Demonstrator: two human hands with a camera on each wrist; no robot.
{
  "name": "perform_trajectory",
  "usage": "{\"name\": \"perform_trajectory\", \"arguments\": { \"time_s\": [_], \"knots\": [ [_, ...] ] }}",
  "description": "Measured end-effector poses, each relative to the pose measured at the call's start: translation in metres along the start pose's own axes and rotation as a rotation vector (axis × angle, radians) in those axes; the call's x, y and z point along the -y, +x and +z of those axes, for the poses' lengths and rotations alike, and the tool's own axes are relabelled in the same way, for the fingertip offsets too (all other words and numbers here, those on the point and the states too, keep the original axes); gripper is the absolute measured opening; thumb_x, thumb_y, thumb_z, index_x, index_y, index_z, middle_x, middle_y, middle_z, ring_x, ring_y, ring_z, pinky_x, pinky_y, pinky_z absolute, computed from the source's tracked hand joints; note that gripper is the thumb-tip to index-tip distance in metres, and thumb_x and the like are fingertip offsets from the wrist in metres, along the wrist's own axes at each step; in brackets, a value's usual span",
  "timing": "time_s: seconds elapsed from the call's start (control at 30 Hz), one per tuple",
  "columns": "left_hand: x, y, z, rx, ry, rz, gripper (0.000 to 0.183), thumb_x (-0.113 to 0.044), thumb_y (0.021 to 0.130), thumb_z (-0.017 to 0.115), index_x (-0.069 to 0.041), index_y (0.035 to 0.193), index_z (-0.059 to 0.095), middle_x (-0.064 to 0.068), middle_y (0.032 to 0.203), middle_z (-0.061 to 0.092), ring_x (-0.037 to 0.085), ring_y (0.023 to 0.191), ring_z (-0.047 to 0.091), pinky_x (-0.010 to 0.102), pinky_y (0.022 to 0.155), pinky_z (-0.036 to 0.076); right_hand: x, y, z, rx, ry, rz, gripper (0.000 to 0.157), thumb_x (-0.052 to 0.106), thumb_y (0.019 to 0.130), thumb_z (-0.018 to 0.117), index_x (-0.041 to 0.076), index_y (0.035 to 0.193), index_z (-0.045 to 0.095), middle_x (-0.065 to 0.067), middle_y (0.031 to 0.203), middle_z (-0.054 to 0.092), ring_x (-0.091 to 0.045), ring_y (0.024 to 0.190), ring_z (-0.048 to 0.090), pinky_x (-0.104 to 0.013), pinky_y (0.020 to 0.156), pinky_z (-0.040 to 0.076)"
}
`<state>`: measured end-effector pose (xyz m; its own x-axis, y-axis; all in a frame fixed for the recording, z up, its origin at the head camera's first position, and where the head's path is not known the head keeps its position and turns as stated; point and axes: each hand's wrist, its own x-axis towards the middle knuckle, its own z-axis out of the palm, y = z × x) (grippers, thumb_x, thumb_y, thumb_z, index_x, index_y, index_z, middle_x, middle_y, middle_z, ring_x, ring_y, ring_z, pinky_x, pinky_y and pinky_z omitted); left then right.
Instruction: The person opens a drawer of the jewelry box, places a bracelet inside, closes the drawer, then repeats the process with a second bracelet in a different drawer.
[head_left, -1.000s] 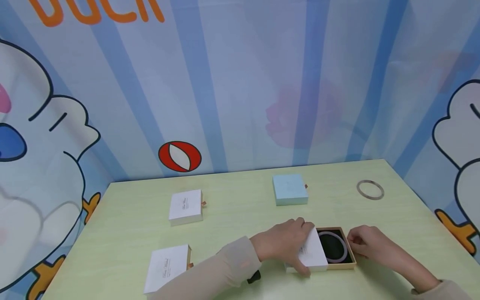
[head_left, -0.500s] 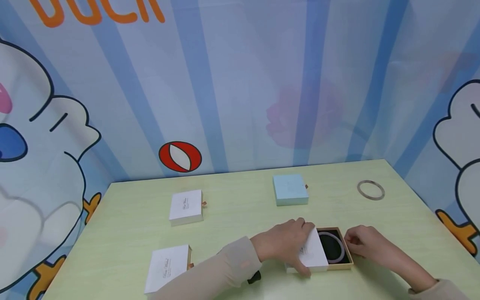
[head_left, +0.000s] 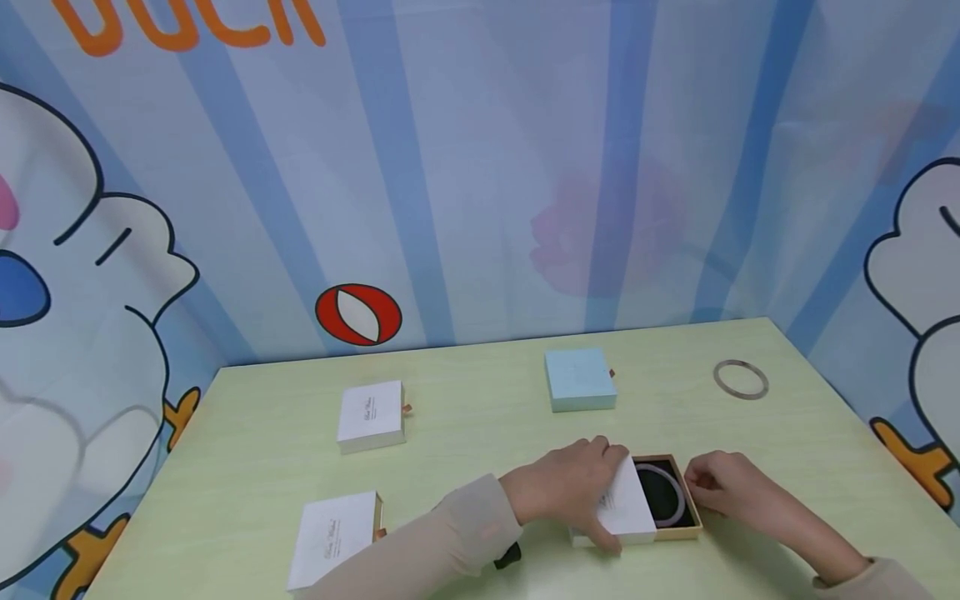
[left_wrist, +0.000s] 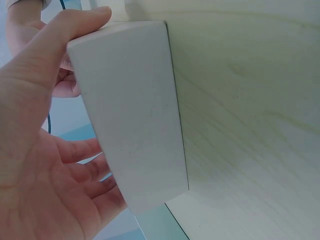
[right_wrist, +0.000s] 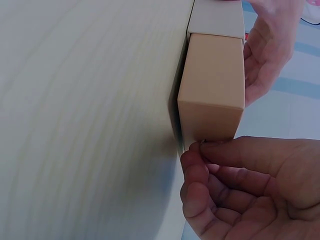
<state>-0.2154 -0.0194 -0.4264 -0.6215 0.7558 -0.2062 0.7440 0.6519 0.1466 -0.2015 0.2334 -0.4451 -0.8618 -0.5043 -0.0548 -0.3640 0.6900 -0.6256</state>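
Note:
My left hand [head_left: 570,483] grips the white sleeve [head_left: 632,510] of a drawer-style bracelet box, thumb on the near side and fingers on the far side. From the sleeve's right end the tan drawer [head_left: 678,534] sticks out partway. A pale mauve bangle [head_left: 682,502] lies on its black lining, its left part covered by the sleeve. At the drawer's right end is my right hand [head_left: 731,482], fingers curled. In the right wrist view, its thumb and index fingertip [right_wrist: 212,150] pinch together at the drawer's end face, where the pull tab is mostly hidden.
Two white boxes, one farther back [head_left: 371,414] and one nearer [head_left: 333,537], lie on the left. Behind my hands sits a light blue box [head_left: 580,379]; a grey-mauve bangle [head_left: 741,379] lies at the back right. A printed curtain [head_left: 495,167] hangs behind the table [head_left: 465,400].
The drawer has slid slightly left into the sleeve, with my right hand moving along with it. My left hand keeps its hold on the sleeve without moving.

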Motion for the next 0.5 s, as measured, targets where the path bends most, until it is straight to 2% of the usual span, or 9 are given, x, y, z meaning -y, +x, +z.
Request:
{"name": "perform_trajectory", "arguments": {
  "time_s": [0.5],
  "knots": [
    [0.0011,0.0010,0.0006,-0.005,0.004,0.009,0.105,-0.066,0.068,0.081,-0.011,0.146,0.038,-0.003,0.119,0.051,0.006,0.094,0.047,0.017,0.081,0.045,0.0020,0.0033,0.0046,-0.011,-0.010,-0.041,0.021,-0.004,0.089,0.064,0.010,0.073,0.061,0.011,0.061,0.047,0.001,0.055,0.040,-0.022,0.050,0.038]
  ]
}}
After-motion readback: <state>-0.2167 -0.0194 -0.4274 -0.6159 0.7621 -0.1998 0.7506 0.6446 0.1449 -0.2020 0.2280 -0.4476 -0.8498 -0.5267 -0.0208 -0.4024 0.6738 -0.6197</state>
